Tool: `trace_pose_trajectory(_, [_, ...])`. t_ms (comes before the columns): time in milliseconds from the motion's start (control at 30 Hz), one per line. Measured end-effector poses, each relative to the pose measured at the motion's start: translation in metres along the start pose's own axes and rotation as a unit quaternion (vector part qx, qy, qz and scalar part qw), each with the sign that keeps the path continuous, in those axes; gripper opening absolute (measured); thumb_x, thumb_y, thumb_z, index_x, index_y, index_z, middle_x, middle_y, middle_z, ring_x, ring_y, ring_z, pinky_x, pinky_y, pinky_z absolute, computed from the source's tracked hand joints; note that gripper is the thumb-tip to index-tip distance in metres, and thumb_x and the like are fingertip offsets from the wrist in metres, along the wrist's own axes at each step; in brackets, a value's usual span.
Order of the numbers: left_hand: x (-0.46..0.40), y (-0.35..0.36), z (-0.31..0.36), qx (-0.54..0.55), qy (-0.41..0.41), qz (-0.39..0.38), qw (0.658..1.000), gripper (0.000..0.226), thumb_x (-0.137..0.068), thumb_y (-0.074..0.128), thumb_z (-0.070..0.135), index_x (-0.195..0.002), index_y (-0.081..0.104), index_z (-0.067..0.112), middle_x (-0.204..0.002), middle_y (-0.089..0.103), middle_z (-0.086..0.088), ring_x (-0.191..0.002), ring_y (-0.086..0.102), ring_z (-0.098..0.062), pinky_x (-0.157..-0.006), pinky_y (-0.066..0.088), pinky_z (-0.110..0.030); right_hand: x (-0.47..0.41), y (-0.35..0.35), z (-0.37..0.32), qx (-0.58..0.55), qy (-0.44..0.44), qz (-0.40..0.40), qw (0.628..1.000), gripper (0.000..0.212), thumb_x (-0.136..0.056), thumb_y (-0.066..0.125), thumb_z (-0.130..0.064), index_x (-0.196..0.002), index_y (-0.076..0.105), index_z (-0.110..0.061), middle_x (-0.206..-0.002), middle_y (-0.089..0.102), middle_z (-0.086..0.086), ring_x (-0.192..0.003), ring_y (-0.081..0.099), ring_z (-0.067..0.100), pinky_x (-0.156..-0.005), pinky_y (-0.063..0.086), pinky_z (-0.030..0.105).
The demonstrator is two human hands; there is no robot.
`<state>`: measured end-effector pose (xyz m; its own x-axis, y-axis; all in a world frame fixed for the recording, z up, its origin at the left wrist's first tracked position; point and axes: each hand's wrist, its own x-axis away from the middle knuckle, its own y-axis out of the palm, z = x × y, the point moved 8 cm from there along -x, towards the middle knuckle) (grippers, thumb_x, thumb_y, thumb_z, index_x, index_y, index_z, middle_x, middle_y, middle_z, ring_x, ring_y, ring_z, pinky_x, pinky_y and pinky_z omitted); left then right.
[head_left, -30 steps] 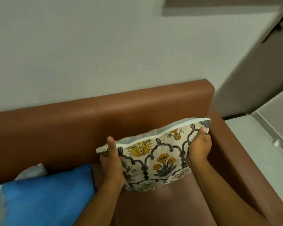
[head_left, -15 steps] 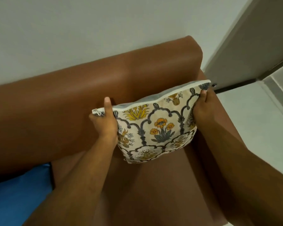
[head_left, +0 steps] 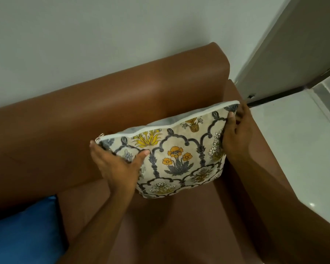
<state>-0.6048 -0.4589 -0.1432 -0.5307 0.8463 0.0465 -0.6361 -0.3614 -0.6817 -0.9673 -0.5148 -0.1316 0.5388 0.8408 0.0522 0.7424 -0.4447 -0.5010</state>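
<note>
floral cushion (head_left: 179, 159), between left hand (head_left: 116, 166), right hand (head_left: 236, 138)

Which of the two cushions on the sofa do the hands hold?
The flowered cushion, gripped at its sides by the left hand and the right hand. The plain blue cushion lies apart, untouched.

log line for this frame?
floral-print fabric cushion upright on brown leather sofa | left hand grips left edge | right hand pinches top-right corner
</note>
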Motion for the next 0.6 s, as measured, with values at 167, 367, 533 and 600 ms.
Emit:
trace_pose_trajectory(167, [0.064,0.014,0.076,-0.200,0.385,-0.001,0.901,0.118,-0.078,0.055,0.083,-0.161,0.005,0.016,-0.168,-0.002,-0.023,-0.154,0.000,-0.044,-0.124,0.001,-0.054,0.060,0.025,-0.062,0.105,-0.411,-0.010,0.906,0.056,-0.103,0.045,-0.048,-0.147,0.043,-0.014,-0.157,0.039,0.019,-0.150,0.030,0.039,-0.118,0.027,0.057])
trace_pose_trajectory(367, [0.008,0.065,0.058,-0.455,0.352,-0.225,0.786,0.127,-0.064,0.037,0.098,-0.161,0.012,0.021,-0.170,0.009,-0.014,-0.155,0.007,-0.037,-0.122,0.003,-0.061,0.018,0.060,-0.008,0.395,-0.396,-0.148,0.816,0.064,-0.102,0.045,-0.049,-0.156,0.026,-0.020,-0.165,0.022,0.019,-0.153,0.018,0.042,-0.117,0.005,0.070])
trace_pose_trajectory(533, [0.049,0.054,0.061,-0.391,0.489,-0.188,0.757,0.105,-0.080,0.033,0.089,-0.158,0.024,0.019,-0.166,0.021,-0.019,-0.152,0.018,-0.042,-0.119,0.012,-0.065,0.026,0.045,-0.028,0.319,-0.388,-0.058,0.863,0.068,-0.104,0.028,-0.060,-0.155,0.037,-0.016,-0.164,0.028,0.021,-0.152,0.020,0.043,-0.119,0.007,0.068])
trace_pose_trajectory(600, [0.041,0.055,0.050,-0.435,0.476,-0.213,0.734,0.110,-0.078,0.025,0.092,-0.161,0.014,0.021,-0.169,0.011,-0.016,-0.154,0.012,-0.040,-0.120,0.007,-0.065,0.060,0.062,-0.023,0.342,-0.473,-0.127,0.802,0.072,-0.102,0.028,-0.065,-0.155,0.038,-0.017,-0.163,0.030,0.020,-0.152,0.023,0.042,-0.117,0.010,0.070])
